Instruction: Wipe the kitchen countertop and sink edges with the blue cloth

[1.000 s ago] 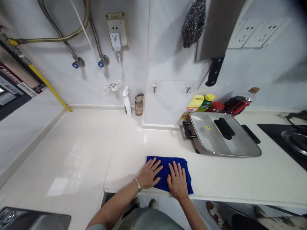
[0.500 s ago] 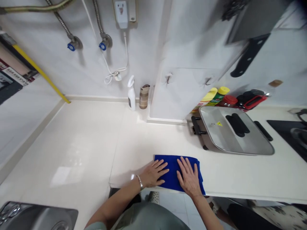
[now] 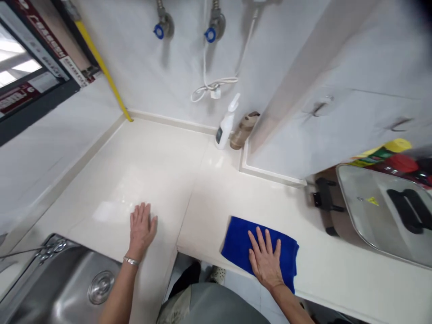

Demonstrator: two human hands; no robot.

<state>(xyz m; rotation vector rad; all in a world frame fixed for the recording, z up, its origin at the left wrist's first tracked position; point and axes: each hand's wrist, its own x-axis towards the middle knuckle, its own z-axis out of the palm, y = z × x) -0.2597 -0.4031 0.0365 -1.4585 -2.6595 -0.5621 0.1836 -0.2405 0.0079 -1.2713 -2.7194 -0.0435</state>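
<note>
A folded blue cloth (image 3: 236, 238) lies flat on the white countertop (image 3: 162, 166), its near corner hanging past the front edge. My right hand (image 3: 266, 261) rests on it with fingers spread, palm down and not gripping. Off to the left, my left hand (image 3: 140, 229) is over the counter beside the sink, fingers stretched out and holding nothing. A bracelet circles the left wrist. Whether the left palm touches the surface I cannot tell.
A steel sink (image 3: 67, 288) is at lower left. Against the wall stand a white spray bottle (image 3: 225, 128) and a brown bottle (image 3: 243, 131). To the right sits a lidded electric pan (image 3: 381, 216). A yellow pipe (image 3: 101, 63) runs down the left corner.
My left hand has left the blue cloth and moved left toward the sink. My right hand stays on the cloth, which now lies slightly turned. The view has swung left.
</note>
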